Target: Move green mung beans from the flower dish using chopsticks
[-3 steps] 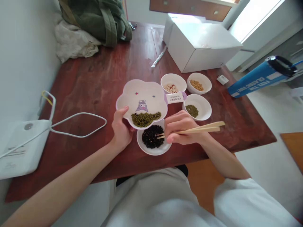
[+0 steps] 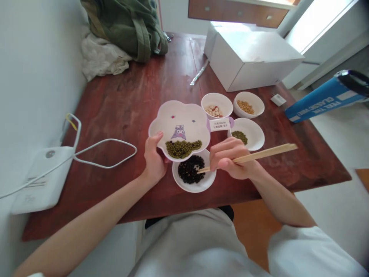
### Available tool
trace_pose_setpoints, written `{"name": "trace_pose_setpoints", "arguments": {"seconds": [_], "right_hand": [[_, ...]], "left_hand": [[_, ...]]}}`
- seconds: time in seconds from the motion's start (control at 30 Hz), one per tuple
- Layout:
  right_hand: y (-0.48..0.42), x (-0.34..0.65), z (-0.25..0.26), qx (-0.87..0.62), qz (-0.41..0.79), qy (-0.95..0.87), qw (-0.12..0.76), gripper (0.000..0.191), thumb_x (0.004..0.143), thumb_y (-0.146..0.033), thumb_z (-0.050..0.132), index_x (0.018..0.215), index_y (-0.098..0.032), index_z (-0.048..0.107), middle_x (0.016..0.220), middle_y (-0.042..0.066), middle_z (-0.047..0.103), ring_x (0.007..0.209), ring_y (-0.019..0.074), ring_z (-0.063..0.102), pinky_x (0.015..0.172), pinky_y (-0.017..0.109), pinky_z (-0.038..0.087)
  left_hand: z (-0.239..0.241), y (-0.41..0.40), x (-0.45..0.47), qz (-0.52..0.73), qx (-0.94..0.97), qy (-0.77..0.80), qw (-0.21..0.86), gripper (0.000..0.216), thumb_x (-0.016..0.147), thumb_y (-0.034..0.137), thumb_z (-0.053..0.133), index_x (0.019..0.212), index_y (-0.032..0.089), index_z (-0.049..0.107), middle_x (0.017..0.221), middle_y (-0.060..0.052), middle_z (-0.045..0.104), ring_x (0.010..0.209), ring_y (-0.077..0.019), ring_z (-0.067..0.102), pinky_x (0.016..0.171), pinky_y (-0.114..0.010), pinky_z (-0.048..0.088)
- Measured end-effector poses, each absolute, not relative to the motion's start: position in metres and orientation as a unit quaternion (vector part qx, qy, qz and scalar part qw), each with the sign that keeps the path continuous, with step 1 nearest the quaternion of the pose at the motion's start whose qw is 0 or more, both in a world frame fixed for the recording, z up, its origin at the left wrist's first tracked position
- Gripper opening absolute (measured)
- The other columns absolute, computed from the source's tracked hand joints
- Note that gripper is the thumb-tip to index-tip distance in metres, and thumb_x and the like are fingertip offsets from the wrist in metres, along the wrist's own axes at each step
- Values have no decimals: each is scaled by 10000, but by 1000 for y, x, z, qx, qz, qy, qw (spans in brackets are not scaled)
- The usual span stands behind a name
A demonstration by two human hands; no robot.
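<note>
Chopsticks (image 2: 250, 156) tilted up, pinched by the right hand (image 2: 230, 158); left hand (image 2: 154, 157) gripped the plate (image 2: 178, 115) beside bare table (image 2: 121, 104).

Blue box (image 2: 323, 98) at three o'clock — white upside-down lettering, roughly "FEEL THE CLASSIC". White label (image 2: 220, 124) on the flower-shaped plate (image 2: 184, 117) — print too small to read.

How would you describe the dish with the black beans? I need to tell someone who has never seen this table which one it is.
On the reddish-brown wooden table, look to its near edge, between the person's two hands. The small round white dish of black beans sits there, partly under the flower-shaped white plate. It alone holds black beans, and the pale wooden chopsticks point into it.
</note>
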State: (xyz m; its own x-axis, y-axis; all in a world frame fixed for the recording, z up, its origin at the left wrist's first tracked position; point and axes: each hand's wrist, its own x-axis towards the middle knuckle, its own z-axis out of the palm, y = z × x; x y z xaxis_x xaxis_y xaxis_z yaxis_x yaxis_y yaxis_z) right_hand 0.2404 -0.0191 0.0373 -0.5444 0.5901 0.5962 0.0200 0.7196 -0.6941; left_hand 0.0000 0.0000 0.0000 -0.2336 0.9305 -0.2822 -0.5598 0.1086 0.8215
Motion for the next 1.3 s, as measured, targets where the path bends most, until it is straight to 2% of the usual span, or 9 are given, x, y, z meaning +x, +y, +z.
{"name": "trace_pose_setpoints", "arguments": {"seconds": [0.13,0.23,0.33,0.43,0.6,0.77,0.87,1.07,1.3], "right_hand": [[-25,239,46,-200,347,-699,592,740,1276,-625,629,681,-217,792,620,44,743,478,146,644,451,283,472],[-27,241,47,-225,303,-673,636,729,1306,-573,568,731,-230,857,667,65,795,489,170,679,437,316,493],[-26,242,44,-250,268,-697,616,643,1303,-538,591,851,-227,926,784,88,869,581,185,757,488,327,538],[-25,242,51,-244,238,-745,573,615,1308,-521,588,878,-228,917,830,80,884,615,177,770,500,319,532],[-15,237,84,-232,237,-824,458,608,1325,-538,541,896,-240,852,848,65,850,687,167,778,588,320,550],[5,227,100,-194,244,-879,361,606,1346,-515,478,886,-238,760,848,45,793,667,137,688,619,320,490],[11,223,92,-176,255,-876,371,562,1347,-474,495,886,-233,705,850,43,770,698,140,693,629,310,483],[8,224,84,-174,260,-869,384,484,1332,-407,544,905,-244,702,866,44,760,726,151,718,637,303,515],[10,223,84,-178,259,-871,379,489,1330,-409,555,895,-243,702,851,36,755,717,143,701,628,302,493]], "left_hand": [[-4,-5,-1,638,239,468,562,475,749,561,970,746,247,613,583,57,574,348,-94,448,299,-225,193],[-7,-9,-4,628,272,444,579,502,790,551,999,709,251,604,550,50,541,358,-98,438,308,-240,203],[-12,-12,-5,629,293,424,583,470,845,562,1010,766,243,674,576,44,572,373,-118,472,327,-252,265],[-15,-12,-5,633,293,426,577,431,863,550,1014,826,240,717,610,47,600,385,-124,482,340,-254,300],[-17,-12,-4,628,279,430,585,452,841,547,1020,806,240,691,604,38,600,397,-119,478,345,-249,266],[-16,-11,-4,618,308,419,590,532,860,603,978,736,250,600,563,45,548,388,-109,429,342,-239,246],[-15,-11,-4,612,326,419,587,553,871,642,957,736,250,591,563,51,525,382,-109,417,332,-239,249],[-21,-12,-4,607,343,408,589,468,942,639,930,849,226,729,607,44,571,403,-111,437,345,-244,284],[-18,-13,-4,609,335,409,591,479,934,606,933,792,240,659,577,55,525,397,-104,392,343,-250,225]]}}
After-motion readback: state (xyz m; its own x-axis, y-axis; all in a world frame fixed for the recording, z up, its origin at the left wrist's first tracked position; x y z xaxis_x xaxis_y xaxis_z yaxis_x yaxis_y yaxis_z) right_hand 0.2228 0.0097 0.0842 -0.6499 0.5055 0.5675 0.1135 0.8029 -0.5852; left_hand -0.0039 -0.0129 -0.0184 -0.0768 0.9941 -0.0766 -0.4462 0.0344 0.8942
